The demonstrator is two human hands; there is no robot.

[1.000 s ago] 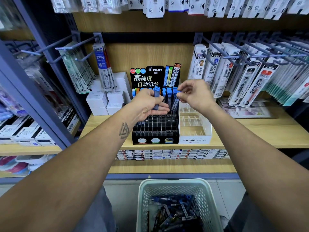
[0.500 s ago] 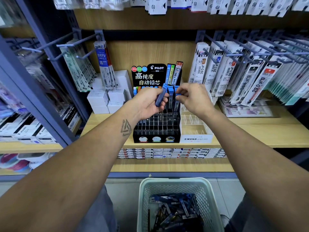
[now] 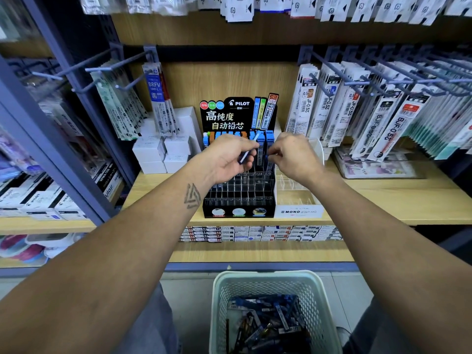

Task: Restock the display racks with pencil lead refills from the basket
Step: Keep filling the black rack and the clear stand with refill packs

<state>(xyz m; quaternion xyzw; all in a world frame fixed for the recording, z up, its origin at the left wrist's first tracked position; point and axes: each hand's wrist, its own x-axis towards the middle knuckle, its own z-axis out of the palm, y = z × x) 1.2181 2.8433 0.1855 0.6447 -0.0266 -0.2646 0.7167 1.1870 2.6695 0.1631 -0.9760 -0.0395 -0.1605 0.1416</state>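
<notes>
Holding a spare lead refill (image 3: 247, 152) slanted in the curled fingers of my left hand (image 3: 229, 159), I keep it close to the black rack (image 3: 238, 192) so it is ready for a slot. My right hand (image 3: 293, 159) pinches another refill (image 3: 268, 159) at the rack's right rear column, seemingly to seat it upright. The rest wait in the basket (image 3: 274, 284) below on the floor.

Left hand (image 3: 229, 159) grips refill (image 3: 249, 149) over Pilot rack (image 3: 238, 198); basket (image 3: 265, 279) below.
</notes>
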